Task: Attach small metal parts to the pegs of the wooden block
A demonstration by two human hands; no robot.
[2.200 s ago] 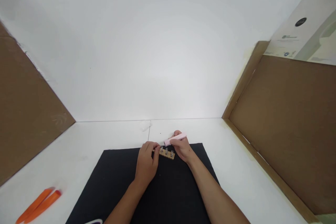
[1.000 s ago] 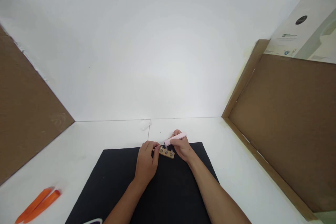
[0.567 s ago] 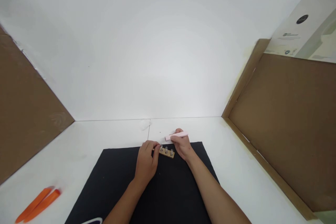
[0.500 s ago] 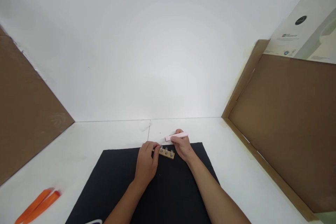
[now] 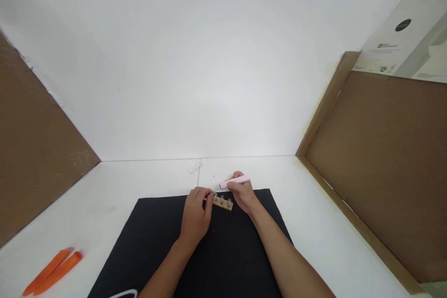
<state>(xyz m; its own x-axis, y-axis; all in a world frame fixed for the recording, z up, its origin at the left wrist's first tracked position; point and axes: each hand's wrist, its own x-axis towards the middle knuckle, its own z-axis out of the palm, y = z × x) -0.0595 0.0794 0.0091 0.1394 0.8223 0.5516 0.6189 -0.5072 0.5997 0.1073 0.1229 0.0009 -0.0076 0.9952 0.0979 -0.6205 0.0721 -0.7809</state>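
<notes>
A small wooden strip point(image 5: 224, 205) bearing several clear, bulb-like pieces lies near the far edge of the black mat. My left hand point(image 5: 196, 212) covers its left end, thumb and forefinger pinched there. Whether the fingertips grip the strip itself or one of the clear pieces is hard to see. Just to the right, my right hand point(image 5: 243, 194) is closed around a pale pink, slim rectangular stick point(image 5: 228, 183). The pink stick slants across the fingers, its left end above and slightly beyond the strip, apparently apart from it.
Under both forearms is the black mat point(image 5: 153, 242) on a white table point(image 5: 115, 195). Two orange strips point(image 5: 57, 270) lie at the lower left. A small translucent piece point(image 5: 194, 166) sits near the back wall. Brown cardboard panels point(image 5: 384, 149) stand at both sides; a white cable point(image 5: 127, 293) shows at the bottom.
Both hands keep nearly the same pose, with the left fingers still at the strip and the pink stick still in the right hand. The whole view has shifted very slightly.
</notes>
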